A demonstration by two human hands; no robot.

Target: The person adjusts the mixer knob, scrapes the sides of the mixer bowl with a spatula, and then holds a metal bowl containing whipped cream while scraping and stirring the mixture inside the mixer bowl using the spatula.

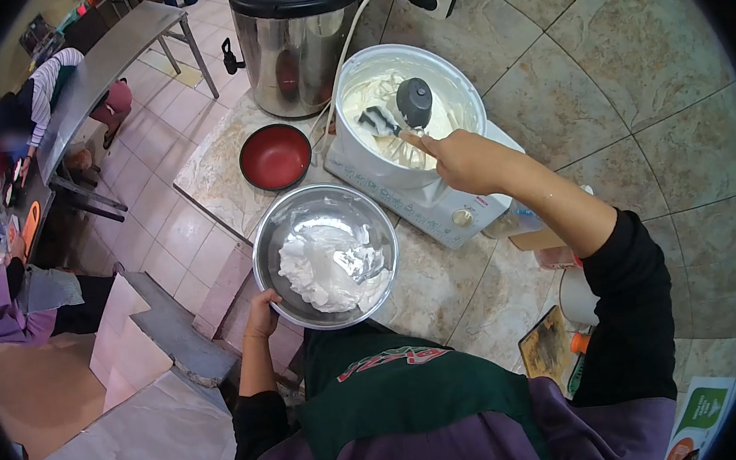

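Observation:
My left hand (262, 314) grips the rim of a steel bowl (262, 264), which holds white, fluffy cream (315, 273). At the upper middle, my right hand (464, 160) is closed around the handle of a spatula (379, 121), whose dark blade rests in pale cream. That cream (437, 122) fills part of a large white tub (471, 92). A whisk with a dark grey top (415, 103) stands in the same tub, beside the spatula.
The tub sits on a white appliance (436, 220) with a knob. Left of it are a red bowl (276, 157) and a steel container (285, 55); a cable runs between. A cutting board (546, 347) lies right. Two people are at far left.

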